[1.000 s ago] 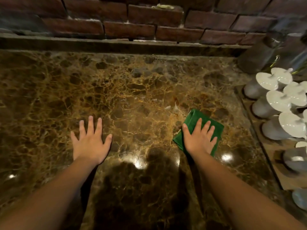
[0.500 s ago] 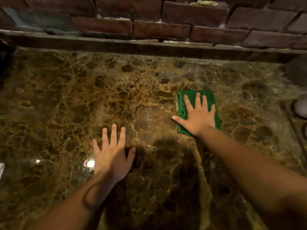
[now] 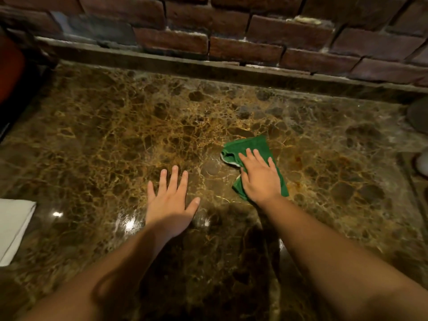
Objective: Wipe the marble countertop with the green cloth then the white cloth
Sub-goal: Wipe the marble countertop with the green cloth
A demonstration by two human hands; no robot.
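While I watch from remote: left hand (image 3: 171,202) flat on marble countertop (image 3: 115,135), fingers spread, holding nothing. Right hand (image 3: 260,178) palm-down, pressing green cloth (image 3: 249,145), long axis near-right to far-left. White cloth (image 3: 14,225) far left, nearer left hand. Since half-second ago, green cloth rumpled, drawn nearer.

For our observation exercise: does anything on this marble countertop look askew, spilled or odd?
Only slightly. The green cloth under the flat right hand is bunched and curled at its left edge, not lying flat. No spill shows on the brown marble countertop. The folded white cloth lies neat at the left edge.
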